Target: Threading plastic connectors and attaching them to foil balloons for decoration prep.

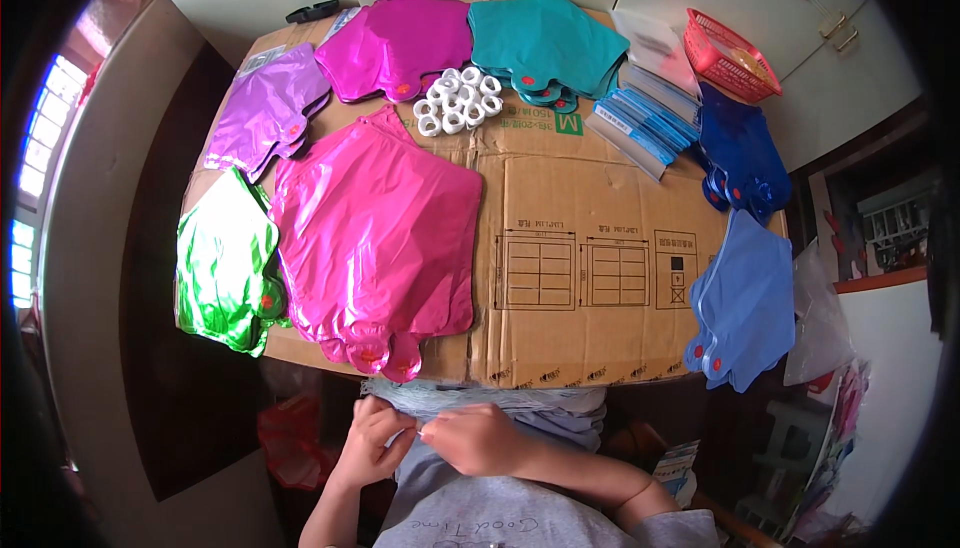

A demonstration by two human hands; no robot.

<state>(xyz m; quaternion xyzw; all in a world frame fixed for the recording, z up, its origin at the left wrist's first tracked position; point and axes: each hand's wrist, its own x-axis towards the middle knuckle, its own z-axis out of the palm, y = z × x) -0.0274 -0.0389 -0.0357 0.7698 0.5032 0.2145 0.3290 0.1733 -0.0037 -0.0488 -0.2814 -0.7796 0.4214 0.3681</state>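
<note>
My left hand (372, 440) and my right hand (472, 438) meet over my lap, below the front edge of the cardboard. Both have their fingers curled in a pinch. A tiny white thing (420, 428) shows between the fingertips, too small to name. Just beyond the hands, a bundle of thin pale strings (480, 400) lies across my lap. Closest on the cardboard is a stack of flat, deflated pink foil balloons (385, 228), their rounded tabs with red dots hanging over the front edge.
Around the cardboard (590, 188) lie flat foil balloons: green (225, 258), lilac (265, 108), magenta (400, 43), teal (545, 43), dark blue (745, 153), light blue (745, 298). White ribbon rolls (460, 100), blue packets (645, 123) and a red basket (725, 58) sit farther back.
</note>
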